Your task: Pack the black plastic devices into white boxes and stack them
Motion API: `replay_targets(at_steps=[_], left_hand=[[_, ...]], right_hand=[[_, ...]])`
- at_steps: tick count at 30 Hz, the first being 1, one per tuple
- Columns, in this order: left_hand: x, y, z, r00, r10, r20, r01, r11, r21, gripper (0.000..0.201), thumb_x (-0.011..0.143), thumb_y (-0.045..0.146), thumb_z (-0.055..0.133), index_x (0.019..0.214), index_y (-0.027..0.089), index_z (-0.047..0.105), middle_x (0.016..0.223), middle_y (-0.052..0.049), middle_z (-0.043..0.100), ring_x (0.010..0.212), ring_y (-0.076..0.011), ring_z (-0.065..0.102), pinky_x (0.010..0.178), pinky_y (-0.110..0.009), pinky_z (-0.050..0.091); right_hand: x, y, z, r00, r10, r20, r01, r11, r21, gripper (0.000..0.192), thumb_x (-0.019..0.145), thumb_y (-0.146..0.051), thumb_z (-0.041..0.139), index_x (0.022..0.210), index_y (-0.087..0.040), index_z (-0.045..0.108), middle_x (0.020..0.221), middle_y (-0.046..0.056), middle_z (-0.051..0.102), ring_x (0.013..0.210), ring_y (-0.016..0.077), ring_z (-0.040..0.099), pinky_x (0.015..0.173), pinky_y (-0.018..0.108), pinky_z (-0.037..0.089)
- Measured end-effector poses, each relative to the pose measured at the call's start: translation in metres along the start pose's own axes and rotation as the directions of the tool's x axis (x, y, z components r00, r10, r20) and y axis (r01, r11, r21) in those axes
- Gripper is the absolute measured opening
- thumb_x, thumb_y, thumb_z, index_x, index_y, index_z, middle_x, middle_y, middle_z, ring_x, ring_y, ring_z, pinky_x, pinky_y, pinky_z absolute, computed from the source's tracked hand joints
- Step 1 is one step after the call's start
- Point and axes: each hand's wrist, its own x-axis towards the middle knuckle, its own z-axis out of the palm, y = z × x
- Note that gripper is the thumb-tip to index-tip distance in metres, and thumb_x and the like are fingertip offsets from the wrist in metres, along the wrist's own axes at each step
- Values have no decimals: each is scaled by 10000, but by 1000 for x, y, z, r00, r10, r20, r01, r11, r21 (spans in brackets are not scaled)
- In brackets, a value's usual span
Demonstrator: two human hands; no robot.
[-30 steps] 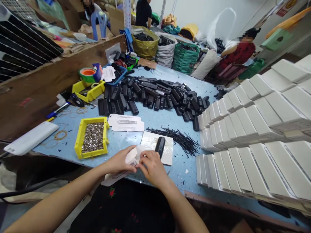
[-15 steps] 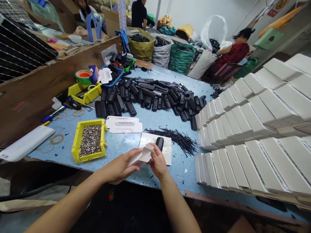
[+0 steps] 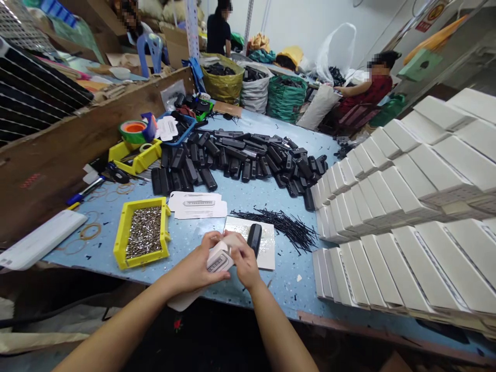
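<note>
Both my hands hold a small white cardboard box [image 3: 217, 260] over the near edge of the blue table [image 3: 248, 199]. My left hand [image 3: 198, 264] grips its side and my right hand [image 3: 243, 260] presses the flap at its far end. Just beyond my right hand a black oblong device [image 3: 254, 238] lies on a white sheet [image 3: 267, 243]. More flat white box blanks [image 3: 197, 204] lie further back.
A yellow tray of small metal parts [image 3: 143, 232] sits to the left. A big pile of black devices [image 3: 240, 157] and a bundle of black ties [image 3: 284, 225] lie beyond. Stacked white boxes [image 3: 406, 206] fill the right. People sit at the back among sacks.
The box has gone from a flat blank to a folded shape, and both hands have closed in around its end. The view has shifted slightly.
</note>
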Motion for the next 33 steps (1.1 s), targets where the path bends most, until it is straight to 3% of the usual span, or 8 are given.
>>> replay_targets(at_steps=[3,17,22,24,26,28,30,33], left_hand=[[3,0,8,997,-47,-59,43,996,-76,1070,692,259,700,1511,208,13,1057,-87,639,821,-210,637,760,-309,481],[6,1,17,997,-82,-7,81,995,-59,1069,712,255,677,1533,184,-4,950,-67,685,681,-186,641,624,-254,486],[10,4,9,992,-73,99,76,997,-27,1058,683,191,655,1533,184,25,943,-51,685,736,-195,642,710,-292,495],[9,0,5,989,-89,119,95,994,-52,1030,666,182,672,1528,208,108,1076,-78,667,855,-221,647,817,-339,493],[7,-10,-1,978,-196,75,204,971,-123,997,665,226,714,1510,222,186,1093,-94,661,877,-246,650,840,-381,498],[5,-23,-11,940,-341,15,323,875,-360,960,694,282,733,1495,252,205,1029,-90,674,851,-257,666,791,-395,527],[4,-36,-21,903,-430,6,313,647,-695,850,750,266,698,1467,279,242,1022,-88,678,888,-261,679,769,-389,552],[7,-47,-25,849,-525,-58,104,274,-956,484,857,204,581,1322,223,449,1041,-90,680,923,-235,683,768,-368,582]], right_hand=[[-3,-9,-3,982,-164,90,178,968,-175,451,840,-527,558,1191,-260,650,1315,32,535,1267,132,514,1141,324,405],[-3,-26,3,982,182,-53,-181,983,26,399,833,-443,602,1146,-208,679,1197,50,613,1123,127,610,1035,282,502],[-16,-7,15,980,-152,-130,112,955,-276,385,926,-386,452,1196,-200,653,1289,59,553,1244,117,536,1118,277,443],[-18,-3,2,959,-283,30,262,837,-480,409,929,-350,432,1284,-223,591,1401,45,449,1347,124,438,1186,313,373],[-16,-3,-24,954,-199,223,298,699,-650,442,921,-273,422,1352,-267,521,1479,16,338,1418,137,337,1227,371,304],[-12,-4,-58,957,1,291,244,541,-805,500,880,-173,444,1360,-297,504,1526,-6,231,1477,189,209,1247,479,200],[-8,-6,-87,942,150,301,217,411,-885,512,813,-97,498,1285,-281,568,1532,-3,215,1494,249,130,1228,576,83],[-12,-10,-101,949,103,300,214,488,-846,341,776,-140,605,1112,-199,613,1376,58,465,1385,218,381,1211,522,239]])
